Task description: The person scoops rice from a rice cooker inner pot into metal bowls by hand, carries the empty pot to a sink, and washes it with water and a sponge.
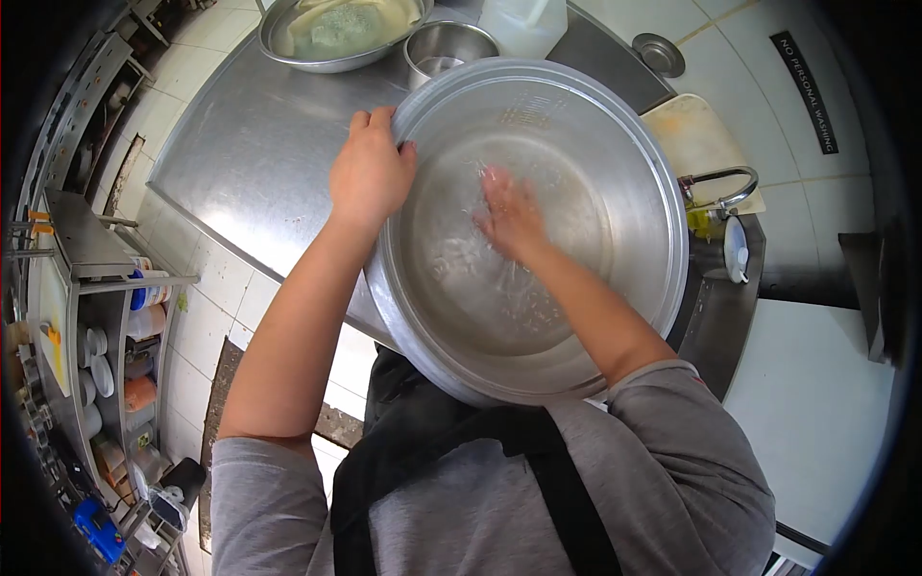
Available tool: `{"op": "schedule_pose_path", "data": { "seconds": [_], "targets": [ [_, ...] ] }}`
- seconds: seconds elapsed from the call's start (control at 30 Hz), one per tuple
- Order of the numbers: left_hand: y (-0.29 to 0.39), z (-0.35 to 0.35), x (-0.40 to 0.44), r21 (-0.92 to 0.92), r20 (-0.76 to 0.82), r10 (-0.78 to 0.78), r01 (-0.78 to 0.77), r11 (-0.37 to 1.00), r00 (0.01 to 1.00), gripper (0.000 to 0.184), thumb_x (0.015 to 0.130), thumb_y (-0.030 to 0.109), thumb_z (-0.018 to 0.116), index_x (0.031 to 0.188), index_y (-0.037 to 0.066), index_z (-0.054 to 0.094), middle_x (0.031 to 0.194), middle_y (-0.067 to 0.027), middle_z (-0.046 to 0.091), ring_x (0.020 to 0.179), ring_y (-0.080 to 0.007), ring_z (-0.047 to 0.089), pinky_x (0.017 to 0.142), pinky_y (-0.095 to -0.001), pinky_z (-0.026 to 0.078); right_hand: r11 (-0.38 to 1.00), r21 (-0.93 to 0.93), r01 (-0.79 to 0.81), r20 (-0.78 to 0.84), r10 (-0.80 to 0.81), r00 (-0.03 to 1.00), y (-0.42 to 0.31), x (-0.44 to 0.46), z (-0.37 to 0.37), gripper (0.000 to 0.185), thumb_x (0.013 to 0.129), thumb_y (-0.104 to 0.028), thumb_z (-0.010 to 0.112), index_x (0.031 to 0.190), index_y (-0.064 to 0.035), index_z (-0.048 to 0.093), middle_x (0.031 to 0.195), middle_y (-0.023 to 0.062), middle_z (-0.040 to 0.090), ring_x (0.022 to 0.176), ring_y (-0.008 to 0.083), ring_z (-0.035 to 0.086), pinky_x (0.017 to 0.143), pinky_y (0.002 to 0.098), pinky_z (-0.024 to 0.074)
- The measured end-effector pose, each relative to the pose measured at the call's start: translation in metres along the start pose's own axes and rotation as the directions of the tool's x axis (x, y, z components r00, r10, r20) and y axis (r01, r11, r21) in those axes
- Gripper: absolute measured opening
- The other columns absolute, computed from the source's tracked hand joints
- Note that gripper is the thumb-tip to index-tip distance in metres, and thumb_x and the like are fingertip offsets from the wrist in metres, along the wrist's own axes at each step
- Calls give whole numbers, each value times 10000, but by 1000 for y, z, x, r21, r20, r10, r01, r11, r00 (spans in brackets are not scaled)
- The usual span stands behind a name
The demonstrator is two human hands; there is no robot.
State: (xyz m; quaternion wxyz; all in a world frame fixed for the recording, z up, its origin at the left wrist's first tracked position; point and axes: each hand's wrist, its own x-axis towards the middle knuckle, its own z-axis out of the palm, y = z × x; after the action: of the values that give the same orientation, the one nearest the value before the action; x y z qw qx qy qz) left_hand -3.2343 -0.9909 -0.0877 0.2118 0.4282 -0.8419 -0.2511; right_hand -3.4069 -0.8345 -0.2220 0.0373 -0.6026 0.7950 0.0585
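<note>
A large round aluminium pot (pixel 629 182) stands in front of me, tilted toward my body, with its near rim close to my apron (pixel 413 470). Clear water (pixel 461 278) with ripples and bubbles lies on its bottom, and small pale bits show in it. My left hand (pixel 373 171) grips the pot's rim on the left, fingers over the edge and thumb inside. Inside the pot, my right hand (pixel 511 213) dips into the water with its fingers apart, slightly blurred. It holds nothing that I can see.
Behind the pot are a metal basin (pixel 322 65) with a pale cloth-like thing in liquid, a smaller steel pot (pixel 451 43) and a white plastic jug (pixel 523 24). A tap (pixel 730 182) and a cutting board (pixel 706 139) stand right. Shelves (pixel 106 346) line the left.
</note>
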Motion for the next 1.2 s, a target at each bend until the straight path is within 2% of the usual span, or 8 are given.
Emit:
{"op": "schedule_pose_path", "data": {
  "seconds": [0.17,0.33,0.47,0.6,0.87,0.93,1.0,1.2],
  "targets": [
    [0,0,1,29,-3,18,-18,999,1000,424,790,172,600,1175,34,488,1139,-165,508,947,-353,582,787,-420,489,903,184,-389,21,392,920,18,40,-12,720,905,-500,344,1428,-40,161,1503,93,132,1391,233,90,1120,442,66],
    [-9,7,4,-6,-39,98,-98,995,994,434,810,152,595,1194,-4,466,1105,-219,558,987,-365,567,825,-412,461,977,215,-9,35,1,999,-53,31,-20,720,896,-498,365,1419,-31,200,1503,88,137,1392,228,89,1120,438,62],
    [-10,2,2,-183,124,32,-9,983,992,429,837,115,563,1208,-33,406,1071,-297,554,996,-414,552,834,-440,444,982,178,58,-11,-57,998,-15,44,-16,687,902,-451,391,1420,-41,202,1500,87,150,1389,228,111,1118,427,92],
    [-20,-1,-28,-305,91,4,24,952,996,394,844,74,535,1185,-50,380,1055,-310,549,983,-425,558,828,-430,443,910,243,-335,13,342,940,56,29,-18,659,912,-461,360,1425,-75,212,1501,68,154,1381,225,151,1112,432,113],
    [4,17,-105,-544,-33,-46,21,839,998,301,847,-11,471,1128,-60,372,1005,-243,558,944,-320,578,835,-354,432,714,301,-633,-56,676,735,110,-45,37,781,880,-518,389,1427,-21,136,1495,148,128,1379,254,152,1111,424,128],
    [11,17,-108,-658,13,-127,104,746,992,283,859,-23,449,1127,-60,366,996,-225,565,934,-273,578,836,-334,432,658,458,-597,59,648,759,68,-12,5,784,873,-484,444,1419,-3,152,1488,173,129,1378,290,135,1105,453,132],
    [7,20,-108,-639,15,-123,104,763,992,280,864,-24,449,1128,-60,363,989,-212,568,928,-242,575,835,-324,435,885,221,-409,18,416,909,20,8,7,759,879,-457,449,1415,-3,160,1482,175,152,1379,291,128,1108,444,124],
    [6,16,-109,-569,-15,-119,89,817,993,276,868,-12,458,1124,-60,367,977,-224,572,917,-268,585,821,-331,440,986,158,-52,90,38,995,-59,12,-1,785,870,-534,398,1436,-56,137,1506,106,115,1392,237,86,1122,405,63]
  ]
}}
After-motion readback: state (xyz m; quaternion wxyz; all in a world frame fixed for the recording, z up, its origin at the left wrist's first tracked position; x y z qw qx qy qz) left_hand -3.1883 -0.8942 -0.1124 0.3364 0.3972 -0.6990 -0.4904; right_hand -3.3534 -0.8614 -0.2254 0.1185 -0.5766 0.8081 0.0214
